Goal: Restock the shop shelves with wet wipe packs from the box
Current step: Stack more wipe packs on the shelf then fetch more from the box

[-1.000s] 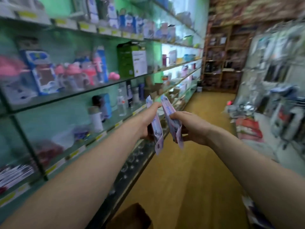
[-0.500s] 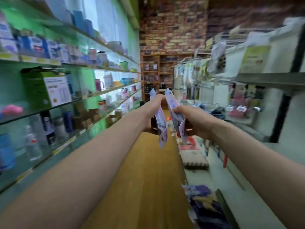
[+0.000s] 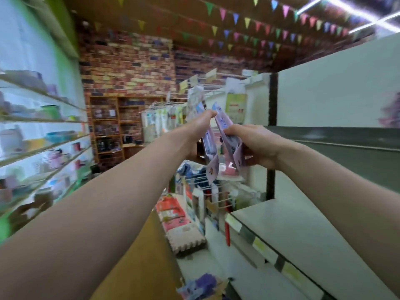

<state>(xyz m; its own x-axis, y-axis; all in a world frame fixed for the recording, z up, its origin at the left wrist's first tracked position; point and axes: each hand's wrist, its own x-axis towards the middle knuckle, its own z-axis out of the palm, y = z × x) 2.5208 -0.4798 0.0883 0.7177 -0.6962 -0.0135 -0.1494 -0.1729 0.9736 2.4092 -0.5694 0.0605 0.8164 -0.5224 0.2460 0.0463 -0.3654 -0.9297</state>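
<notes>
Both arms reach forward at chest height in the shop aisle. My left hand (image 3: 198, 135) grips a pink and white wet wipe pack (image 3: 211, 154) that stands on edge. Just to its right, my right hand (image 3: 257, 144) grips a second pink wet wipe pack (image 3: 229, 139), also on edge. The two packs sit side by side, nearly touching. A grey-white shelf (image 3: 303, 230) lies below and to the right of my right hand, and a darker shelf (image 3: 346, 144) runs at hand height behind it. The box is out of view.
Glass shelves (image 3: 43, 148) full of goods line the left wall. Wire racks (image 3: 207, 191) with hanging items, red packs (image 3: 173, 213) and a foam mat stack (image 3: 188, 237) crowd the aisle's right side ahead. Purple packs (image 3: 201, 284) lie low. The wooden floor (image 3: 140, 267) runs between.
The view has swung right and upward, from the left glass shelves toward the right shelving unit. Both hands keep holding their packs in the same pose.
</notes>
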